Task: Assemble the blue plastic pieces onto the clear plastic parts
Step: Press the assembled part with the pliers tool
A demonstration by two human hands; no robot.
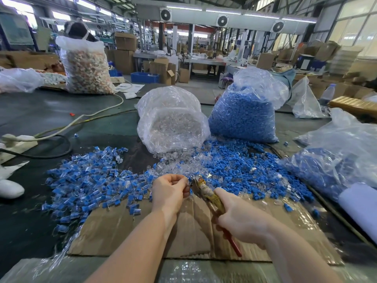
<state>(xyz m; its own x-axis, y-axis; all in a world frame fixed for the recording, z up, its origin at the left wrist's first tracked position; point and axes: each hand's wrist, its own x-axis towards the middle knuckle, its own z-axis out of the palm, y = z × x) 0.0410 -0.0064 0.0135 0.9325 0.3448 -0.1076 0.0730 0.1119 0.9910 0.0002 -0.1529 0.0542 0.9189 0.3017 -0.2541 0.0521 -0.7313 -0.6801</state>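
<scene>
My left hand point(170, 192) is curled and pinches a small clear plastic part at its fingertips, right against the jaws of the pliers point(206, 192). My right hand point(241, 219) grips the pliers by their red and yellow handles. Loose blue pieces point(240, 166) lie spread to the right. A pile of assembled blue-and-clear parts point(85, 180) lies to the left. Loose clear parts point(173, 162) spill from an open clear bag point(171, 117) straight ahead. What sits between the pliers' jaws is too small to tell.
A full bag of blue pieces point(244, 117) stands behind the pile, another bag of them point(330, 166) lies at right. Flattened cardboard point(126, 227) covers the table under my arms. A white cable point(81, 119) and a black cable point(51, 154) cross the left side.
</scene>
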